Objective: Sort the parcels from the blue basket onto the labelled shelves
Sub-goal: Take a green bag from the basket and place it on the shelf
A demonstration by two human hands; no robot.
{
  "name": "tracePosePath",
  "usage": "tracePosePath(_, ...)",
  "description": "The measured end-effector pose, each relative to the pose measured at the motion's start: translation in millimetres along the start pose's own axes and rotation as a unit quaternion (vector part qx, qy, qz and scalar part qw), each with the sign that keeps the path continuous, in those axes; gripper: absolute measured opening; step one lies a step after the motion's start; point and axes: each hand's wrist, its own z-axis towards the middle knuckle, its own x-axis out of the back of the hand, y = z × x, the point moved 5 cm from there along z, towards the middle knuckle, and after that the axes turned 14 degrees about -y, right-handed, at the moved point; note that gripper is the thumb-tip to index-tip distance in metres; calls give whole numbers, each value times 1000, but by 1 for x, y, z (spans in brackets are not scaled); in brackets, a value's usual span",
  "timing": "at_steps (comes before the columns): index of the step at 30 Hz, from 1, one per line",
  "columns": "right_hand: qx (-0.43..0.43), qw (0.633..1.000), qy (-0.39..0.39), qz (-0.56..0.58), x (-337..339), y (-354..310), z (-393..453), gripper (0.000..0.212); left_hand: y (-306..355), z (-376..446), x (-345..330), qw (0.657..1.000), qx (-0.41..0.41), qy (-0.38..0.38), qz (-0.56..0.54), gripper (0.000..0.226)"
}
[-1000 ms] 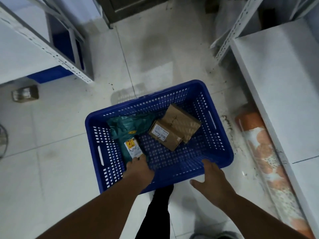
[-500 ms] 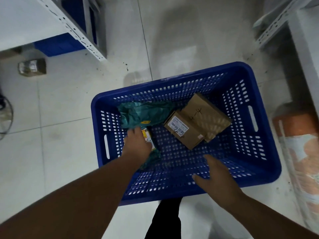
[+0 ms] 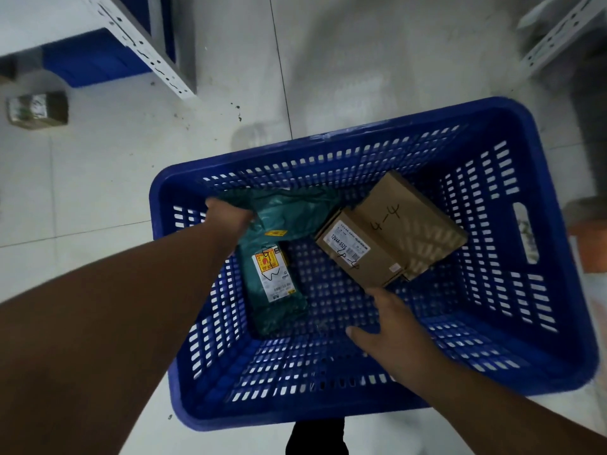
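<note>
A blue slotted basket (image 3: 555, 323) stands on the tiled floor below me. Inside lie a green plastic mailer (image 3: 279, 290) with a white and orange label, a second crumpled green bag (image 3: 295, 211) behind it, a small cardboard box (image 3: 354, 254) with a white label, and a larger cardboard box (image 3: 414, 221) marked "4-4". My left hand (image 3: 226, 215) is deep in the basket, fingers closed on the upper end of the green plastic. My right hand (image 3: 391, 323) hovers open just in front of the small box, apart from it.
A white metal shelf frame (image 3: 154, 57) with a blue bin (image 3: 88, 60) under it stands at the upper left. A small brown parcel (image 3: 37, 110) lies on the floor at left. Another shelf upright (image 3: 558, 31) is at the upper right. My dark shoe (image 3: 315, 438) shows below the basket.
I have leaned closer over the basket. My left hand slid from the mailer's label end up to the green plastic at the back. My right hand moved over the rim towards the small box.
</note>
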Motion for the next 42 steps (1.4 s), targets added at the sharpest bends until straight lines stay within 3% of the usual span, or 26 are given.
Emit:
tracePosePath(2, -5, 1000, -1, 1, 1, 4, 0, 84, -5, 3, 2, 1000, 3, 10, -14, 66)
tracePosePath(4, -10, 1000, -2, 4, 3, 8, -2, 83, -9, 3, 3, 1000, -3, 3, -21, 23)
tracePosePath(7, -23, 1000, -9, 7, 6, 15, -8, 84, -15, -5, -7, 998, -24, -10, -60, 10)
tracePosePath(13, -49, 998, 3, 27, 24, 13, -29, 85, 1, -53, -45, 993, -87, -61, -52, 35)
tracePosePath(17, -48, 998, 21, 36, 41, 2, -55, 84, 27, -95, -48, 989, -137, -29, -41, 14)
tracePosePath(30, -63, 995, 58, 51, 124, -59, -224, 89, 135, -288, -11, 964, -191, -131, -128, 14)
tracePosePath(34, -47, 990, 109, -75, 166, -89, -306, 87, 178, -360, 2, 950, -208, -167, -160, 21)
tracePosePath(38, -35, 940, 167, -297, 211, -121, -389, 94, 233, -440, 6, 933, -243, -225, -143, 25)
tracePosePath(40, -33, 930, 205, -304, 235, -139, -432, 92, 266, -487, 7, 920, -273, -247, -137, 23)
tracePosePath(42, -23, 940, 265, -212, 260, -156, -472, 89, 300, -532, 8, 910, -299, -263, -114, 26)
